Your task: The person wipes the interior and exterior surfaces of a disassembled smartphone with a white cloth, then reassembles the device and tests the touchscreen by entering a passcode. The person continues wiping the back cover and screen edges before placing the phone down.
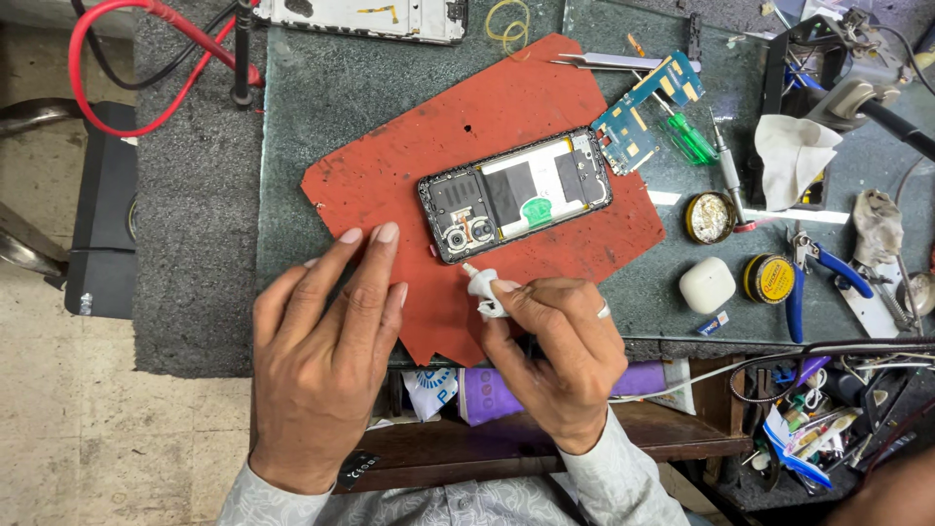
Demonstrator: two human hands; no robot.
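Cluttered and dark green, the surface (pixel 321 107) carries a red mat (pixel 409 156) with an opened phone (pixel 514 195) lying face down on it, its back cover off and its insides showing. Right hand (pixel 555 356) has its fingers pinched on a small white nozzle tool (pixel 484 289) whose tip sits just beside the phone's lower left corner. Left hand (pixel 326 341) rests flat on the mat with fingers together, holding nothing, fingertips near the phone. Beyond lie a blue circuit board (pixel 643 112), green screwdriver (pixel 690 141) and blue pliers (pixel 813 273)

Round yellow-labelled tin (pixel 769 279) — desk's right
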